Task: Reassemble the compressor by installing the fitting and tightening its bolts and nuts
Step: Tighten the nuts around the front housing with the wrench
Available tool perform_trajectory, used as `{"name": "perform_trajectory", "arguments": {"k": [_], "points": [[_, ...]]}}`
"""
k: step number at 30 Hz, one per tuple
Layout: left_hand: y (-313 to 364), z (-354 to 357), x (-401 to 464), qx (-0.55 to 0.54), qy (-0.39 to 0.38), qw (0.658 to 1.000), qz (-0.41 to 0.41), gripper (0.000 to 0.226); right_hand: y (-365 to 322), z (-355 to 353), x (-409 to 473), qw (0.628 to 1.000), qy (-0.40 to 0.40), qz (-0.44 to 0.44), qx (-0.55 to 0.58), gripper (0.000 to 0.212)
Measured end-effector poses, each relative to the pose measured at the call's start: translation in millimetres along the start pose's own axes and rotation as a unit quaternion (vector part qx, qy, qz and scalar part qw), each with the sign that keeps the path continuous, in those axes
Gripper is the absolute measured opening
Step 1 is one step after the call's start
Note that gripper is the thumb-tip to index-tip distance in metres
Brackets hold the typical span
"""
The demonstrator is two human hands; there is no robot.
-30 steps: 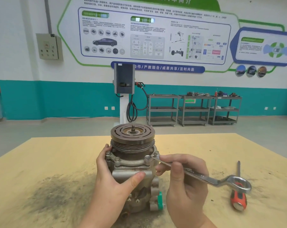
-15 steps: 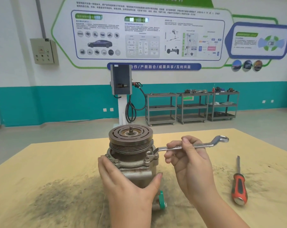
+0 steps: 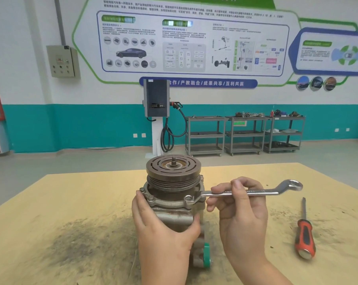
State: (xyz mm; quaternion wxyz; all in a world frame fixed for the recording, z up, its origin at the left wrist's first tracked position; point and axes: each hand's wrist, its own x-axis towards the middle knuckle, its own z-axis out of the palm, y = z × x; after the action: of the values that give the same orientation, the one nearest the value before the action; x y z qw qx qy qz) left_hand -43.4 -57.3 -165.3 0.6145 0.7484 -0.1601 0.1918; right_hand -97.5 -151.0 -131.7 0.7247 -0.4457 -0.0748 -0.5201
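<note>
The metal compressor (image 3: 174, 182) stands upright on the table, its brown grooved pulley on top. My left hand (image 3: 163, 229) wraps around the compressor's body below the flange and holds it. My right hand (image 3: 239, 206) pinches the shaft of a silver combination wrench (image 3: 256, 192), which lies level and points right. The wrench's open end sits on a flange bolt (image 3: 188, 198) at the compressor's front right. More bolt heads (image 3: 150, 198) show on the flange's left side. A green cap (image 3: 206, 254) sticks out low on the body.
A red-and-black screwdriver (image 3: 304, 237) lies on the yellow tabletop (image 3: 71, 202) to the right. A dark grimy patch (image 3: 87, 243) stains the table's left front. Beyond the table are grey shelf carts (image 3: 243, 134) and a charging post (image 3: 156, 112) by the wall.
The wrench swung counterclockwise around the bolt, its ring end going from near me on the right up to level. My right hand followed it; my left hand kept its hold.
</note>
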Motion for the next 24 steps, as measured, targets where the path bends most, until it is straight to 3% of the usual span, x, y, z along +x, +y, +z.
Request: {"name": "perform_trajectory", "arguments": {"k": [5, 11, 15, 18, 21, 24], "points": [[-13, -14, 12, -0.002, -0.046, 0.999, 0.014, 0.125, -13, -5, 14, 0.998, 0.042, 0.025, 0.037, 0.009], [-29, -38, 43, -0.078, -0.207, 0.974, 0.036, 0.107, -12, -10, 22, 0.994, 0.024, 0.103, 0.024, 0.005], [-25, -33, 38, -0.099, -0.178, 0.978, 0.054, 0.115, -11, -9, 24, 0.99, -0.015, 0.138, 0.034, 0.015], [-20, -29, 34, -0.148, -0.121, 0.981, 0.042, 0.1, -13, -10, 26, 0.987, -0.019, 0.156, 0.032, 0.013], [-18, -25, 32, -0.175, -0.082, 0.981, 0.022, 0.093, -9, -8, 15, 0.997, 0.009, 0.081, 0.009, 0.007], [-18, -22, 33, -0.184, -0.056, 0.981, 0.016, 0.09, -2, 1, -6, 0.99, -0.017, -0.128, -0.065, 0.012]]}}
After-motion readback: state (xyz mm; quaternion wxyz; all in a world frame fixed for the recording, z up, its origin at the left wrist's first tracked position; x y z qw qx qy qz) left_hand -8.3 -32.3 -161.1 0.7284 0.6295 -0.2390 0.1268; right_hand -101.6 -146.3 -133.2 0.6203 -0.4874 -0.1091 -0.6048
